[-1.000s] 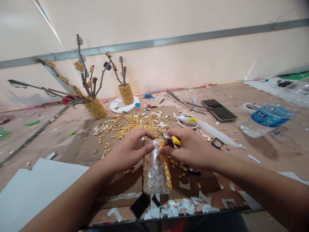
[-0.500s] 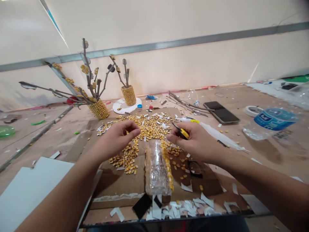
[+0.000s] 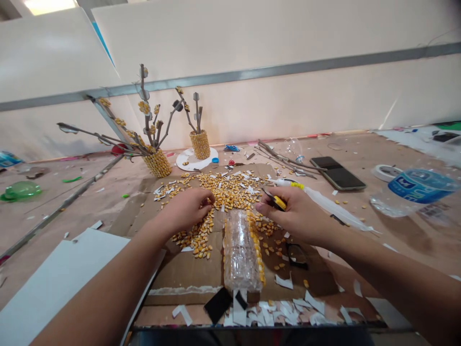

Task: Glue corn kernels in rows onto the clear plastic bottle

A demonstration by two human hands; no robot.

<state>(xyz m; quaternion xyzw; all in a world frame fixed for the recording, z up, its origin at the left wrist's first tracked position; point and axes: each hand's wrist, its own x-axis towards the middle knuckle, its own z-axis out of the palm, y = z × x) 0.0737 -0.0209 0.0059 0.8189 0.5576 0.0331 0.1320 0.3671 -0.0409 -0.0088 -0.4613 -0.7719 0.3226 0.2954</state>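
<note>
- Currently the left hand (image 3: pixel 189 209), at 10 o'clock from the clear plastic bottle (image 3: pixel 240 252), has thumb and fingertips drawn near each other, low over the edge of the corn kernels (image 3: pixel 236 196); whether a kernel sits between them I cannot tell
- The right hand (image 3: pixel 293 214), at 2 o'clock, is curled around a yellow-and-black tool (image 3: pixel 279 203), its thin end pointing toward 10 o'clock; the thumb is near the top of the bottle, apart from it
- The bottle lies on the cardboard (image 3: pixel 190 281) between the forearms, its length running from 12 to 6, with kernels lined along its 3 o'clock side
- Loose kernels are heaped at 12 o'clock and spill round to 9, the left hand covering some of them
- Just past the right hand, and partly hidden by it, is a white item with a yellow band (image 3: pixel 297 185)
- Around 11 o'clock stand two kernel-covered pots with twigs, the nearer pot (image 3: pixel 158 163) tilted, the farther pot (image 3: pixel 200 145) on a white disc (image 3: pixel 184 160)
- Toward 2 o'clock lie a phone (image 3: pixel 342 175) and, farther out, a labelled water bottle (image 3: pixel 410 187)
- Paper scraps (image 3: pixel 286 312) crowd the near edge at 5 o'clock, a black piece (image 3: pixel 218 305) sits at 7
</note>
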